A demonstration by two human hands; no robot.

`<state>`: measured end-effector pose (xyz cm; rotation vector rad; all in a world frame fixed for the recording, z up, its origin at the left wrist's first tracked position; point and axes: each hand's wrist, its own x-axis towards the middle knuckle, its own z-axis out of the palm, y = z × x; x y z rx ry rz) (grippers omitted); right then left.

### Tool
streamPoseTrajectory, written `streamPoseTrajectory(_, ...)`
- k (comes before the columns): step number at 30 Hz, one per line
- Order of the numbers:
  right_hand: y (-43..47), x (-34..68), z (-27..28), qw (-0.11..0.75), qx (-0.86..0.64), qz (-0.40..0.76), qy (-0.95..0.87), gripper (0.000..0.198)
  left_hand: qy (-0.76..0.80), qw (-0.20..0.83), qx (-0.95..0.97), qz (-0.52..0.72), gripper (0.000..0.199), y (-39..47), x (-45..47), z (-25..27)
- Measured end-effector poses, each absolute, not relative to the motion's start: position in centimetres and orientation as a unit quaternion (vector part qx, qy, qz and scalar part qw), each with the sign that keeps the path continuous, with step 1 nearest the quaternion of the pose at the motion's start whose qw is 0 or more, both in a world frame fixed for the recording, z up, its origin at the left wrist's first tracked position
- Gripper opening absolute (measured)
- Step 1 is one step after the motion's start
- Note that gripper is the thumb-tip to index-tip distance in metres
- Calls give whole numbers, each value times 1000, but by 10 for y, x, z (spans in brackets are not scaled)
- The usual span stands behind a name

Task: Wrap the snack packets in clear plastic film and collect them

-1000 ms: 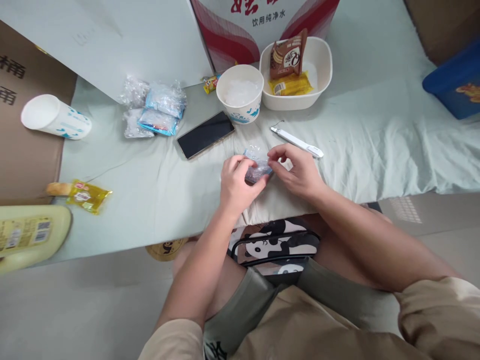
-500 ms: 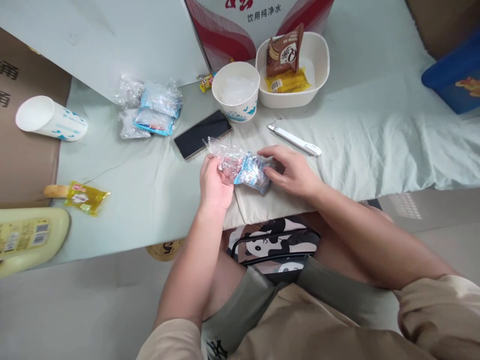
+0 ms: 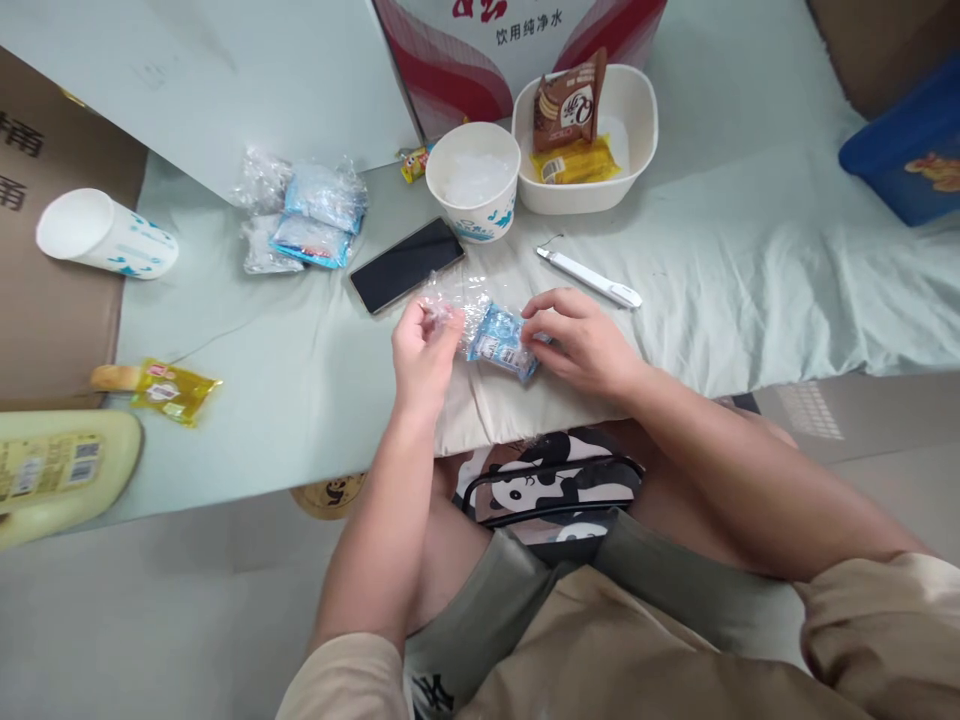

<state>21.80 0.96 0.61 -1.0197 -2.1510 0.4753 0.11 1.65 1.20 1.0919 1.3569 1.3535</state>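
Near the front edge of the cloth-covered bench lies a small blue and white packet (image 3: pixel 498 344), with crinkled clear plastic wrap (image 3: pixel 466 296) joining or overlapping its left side. My left hand (image 3: pixel 425 360) pinches the wrap between thumb and fingers. Across from it, my right hand (image 3: pixel 589 345) has bent fingers closed over the packet's right end, hiding that part. Just behind my hands are a dark phone (image 3: pixel 409 265) lying flat and a slim white utility knife (image 3: pixel 589 277).
Behind stand a paper cup (image 3: pixel 484 222) holding clear plastic and a white tub (image 3: pixel 641 130) with wrapped snacks. Wrapped packets (image 3: pixel 319 215) pile up at left, near a tipped paper cup (image 3: pixel 142 240), a yellow snack wrapper (image 3: pixel 176 390) and a pale yellow bottle (image 3: pixel 112 465).
My left hand has shifted slightly left and turned, its thumb now pressing on the wrap. The blue packet's printed face shows more plainly. My right hand stays at the packet's right end.
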Motion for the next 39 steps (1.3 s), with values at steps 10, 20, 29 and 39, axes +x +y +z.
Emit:
streamPoseTrajectory(10,13,259,8,307,-476,195,-800,39,631,426,355,542,28,22,-26,10)
streamPoseTrajectory(20,13,256,10,342,-517,210,-756,29,599,258,554,517,60,10,-46,3)
streamPoseTrajectory(29,16,234,15,346,-516,175,-763,19,558,201,649,477,10,10,-41,12)
streamPoseTrajectory(39,-21,243,53,318,-436,212,-815,19,500,149,697,492,12,-47,-54,47)
